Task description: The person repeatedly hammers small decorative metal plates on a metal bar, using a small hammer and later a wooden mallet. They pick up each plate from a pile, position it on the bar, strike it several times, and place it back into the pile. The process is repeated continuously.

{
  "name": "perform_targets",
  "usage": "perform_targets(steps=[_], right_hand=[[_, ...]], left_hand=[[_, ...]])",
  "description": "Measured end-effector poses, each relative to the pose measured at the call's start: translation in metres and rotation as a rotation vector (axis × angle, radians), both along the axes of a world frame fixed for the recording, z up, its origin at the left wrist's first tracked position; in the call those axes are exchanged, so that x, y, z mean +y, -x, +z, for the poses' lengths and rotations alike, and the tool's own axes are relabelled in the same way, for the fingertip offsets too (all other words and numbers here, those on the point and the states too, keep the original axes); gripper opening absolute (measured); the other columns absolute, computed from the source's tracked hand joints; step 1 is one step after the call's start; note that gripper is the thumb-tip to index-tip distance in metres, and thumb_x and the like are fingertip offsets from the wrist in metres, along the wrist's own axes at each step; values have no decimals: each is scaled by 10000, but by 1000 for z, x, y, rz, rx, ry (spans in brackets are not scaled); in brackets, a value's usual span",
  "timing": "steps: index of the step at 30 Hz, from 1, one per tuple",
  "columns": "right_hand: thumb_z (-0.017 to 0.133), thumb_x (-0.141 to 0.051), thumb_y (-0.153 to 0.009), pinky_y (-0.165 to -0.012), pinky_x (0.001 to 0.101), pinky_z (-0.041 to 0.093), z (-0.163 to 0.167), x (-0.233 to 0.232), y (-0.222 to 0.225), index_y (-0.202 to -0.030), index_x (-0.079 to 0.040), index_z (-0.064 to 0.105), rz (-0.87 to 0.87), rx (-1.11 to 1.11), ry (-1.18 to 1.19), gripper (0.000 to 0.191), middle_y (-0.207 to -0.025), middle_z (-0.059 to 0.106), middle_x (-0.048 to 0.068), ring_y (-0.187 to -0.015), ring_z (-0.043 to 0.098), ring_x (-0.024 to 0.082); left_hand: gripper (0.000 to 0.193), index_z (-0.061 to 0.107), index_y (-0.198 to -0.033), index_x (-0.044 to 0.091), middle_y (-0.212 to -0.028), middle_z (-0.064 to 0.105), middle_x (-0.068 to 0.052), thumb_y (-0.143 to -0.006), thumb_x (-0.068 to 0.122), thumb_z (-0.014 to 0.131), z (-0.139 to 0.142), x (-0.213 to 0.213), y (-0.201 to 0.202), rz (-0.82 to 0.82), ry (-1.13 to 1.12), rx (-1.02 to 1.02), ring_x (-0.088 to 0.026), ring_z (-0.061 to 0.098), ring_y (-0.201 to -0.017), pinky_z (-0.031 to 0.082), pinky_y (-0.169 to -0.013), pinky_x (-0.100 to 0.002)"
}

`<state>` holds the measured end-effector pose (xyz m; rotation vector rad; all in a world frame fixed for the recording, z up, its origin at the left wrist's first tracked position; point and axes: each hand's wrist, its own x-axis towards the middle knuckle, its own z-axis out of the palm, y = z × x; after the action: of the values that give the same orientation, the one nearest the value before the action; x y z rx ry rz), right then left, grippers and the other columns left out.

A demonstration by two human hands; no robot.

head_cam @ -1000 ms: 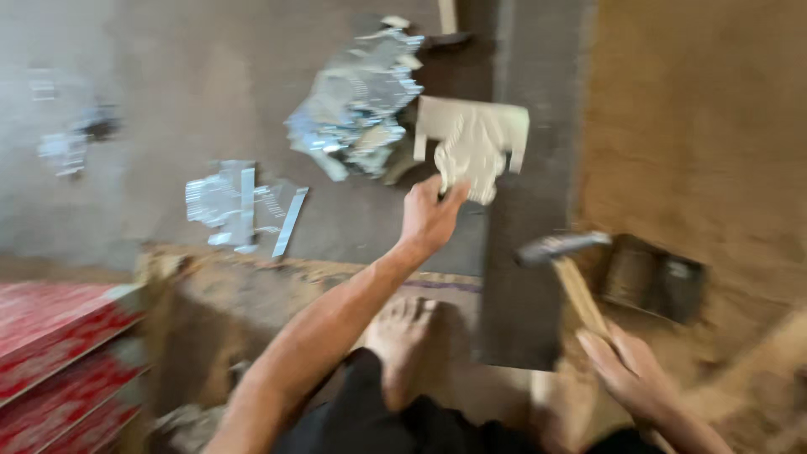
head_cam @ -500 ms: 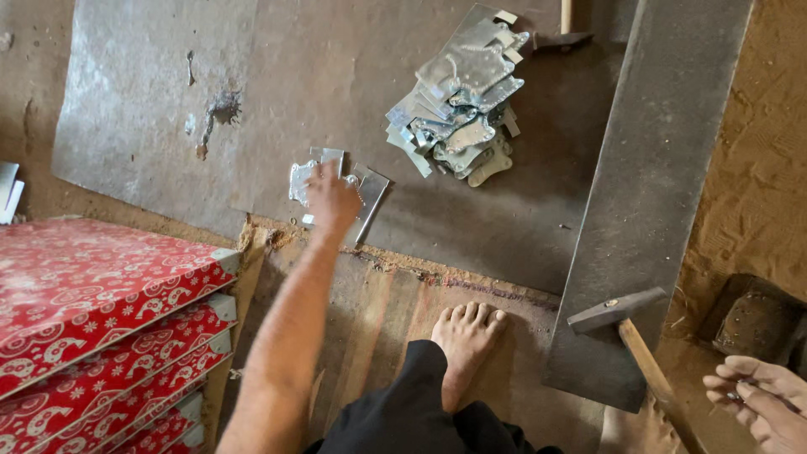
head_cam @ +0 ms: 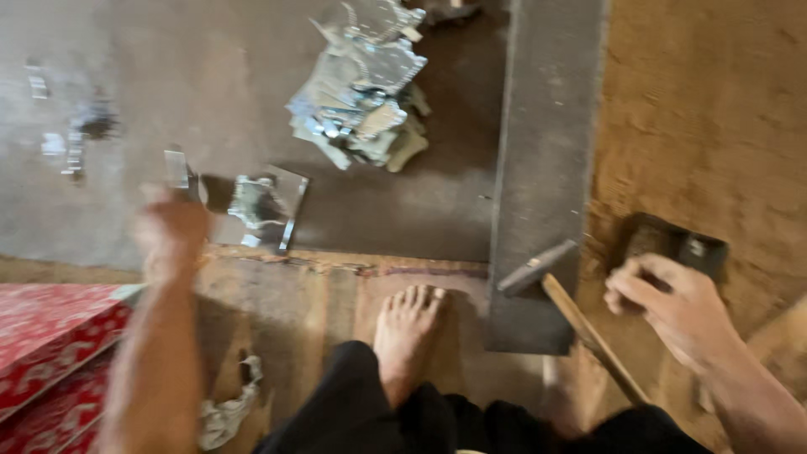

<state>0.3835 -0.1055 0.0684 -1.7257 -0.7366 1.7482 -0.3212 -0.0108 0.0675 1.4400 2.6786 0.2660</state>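
1. Left hand (head_cam: pixel 172 231): blurred by motion, at the near edge of the grey slab (head_cam: pixel 126 101). Fingers curled about a small metal strip (head_cam: pixel 176 168) that sticks up past the knuckles; the grip looks closed, though blur hides detail.
2. Metal plate (head_cam: pixel 269 210): shiny, flat, lies on the slab just right of the left hand, close to the slab's near edge. Cannot tell whether the hand touches it.
3. Plate pile (head_cam: pixel 361 84): loose heap of similar bright metal pieces farther back on the slab, well apart from both hands.
4. Right hand (head_cam: pixel 672 307): at the right, over brown earth floor (head_cam: pixel 714 109). Fingers bent inward at a small dark block (head_cam: pixel 672 244) that sits on the floor; thumb and fingertips meet near its near side. Cannot tell whether they grip the block or merely touch it.
5. Hammer (head_cam: pixel 563 294): head rests on the near end of a long grey bar (head_cam: pixel 546 151); wooden handle runs down and right, passing just left of the right hand. Neither hand holds it.
6. Bare foot (head_cam: pixel 408 336): planted on a wooden board (head_cam: pixel 336 294) between the two hands, toes toward the slab.
7. Red patterned boxes (head_cam: pixel 46 345): stacked at lower left, beside the left forearm.
8. Small metal scraps (head_cam: pixel 71 143): scattered on the slab's far left.
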Motion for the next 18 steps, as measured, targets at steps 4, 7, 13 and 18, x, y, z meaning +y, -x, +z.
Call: perform_targets(steps=[4, 7, 13, 18], right_hand=[[665, -62, -958, -681, 332, 544, 43, 38, 30, -983, 33, 669, 182, -92, -272, 99, -849, 699, 136, -742, 668, 187], [671, -137, -950, -618, 277, 622, 58, 71, 54, -992, -22, 761, 390, -411, -267, 152, -848, 784, 109, -713, 749, 168], [760, -179, -922, -666, 325, 587, 20, 111, 101, -968, -45, 756, 667, -627, -756, 142, -907, 766, 113, -756, 726, 188], [738, -179, -941, -621, 353, 569, 3, 105, 94, -1036, -28, 752, 625, -600, -776, 179, -951, 762, 136, -721, 707, 210]], left_hand=[[319, 645, -1215, 86, -1149, 698, -73, -937, 237, 691, 35, -7, 19, 116, -319, -745, -247, 720, -1018, 607, -782, -401], [255, 633, -1189, 90, -1108, 702, -51, -1005, 252, 701, 41, 2, -15, 179, -452, -1485, -218, 736, -1015, 619, -753, -366], [312, 630, -1101, 73, -1024, 679, -27, -902, 302, 700, 18, 29, -187, 47, -247, -1776, -187, 695, -995, 634, -862, -388], [404, 628, -1067, 59, -956, 650, -61, -947, 443, 663, 20, 40, -309, 72, 25, -1595, -180, 655, -880, 608, -836, -402]])
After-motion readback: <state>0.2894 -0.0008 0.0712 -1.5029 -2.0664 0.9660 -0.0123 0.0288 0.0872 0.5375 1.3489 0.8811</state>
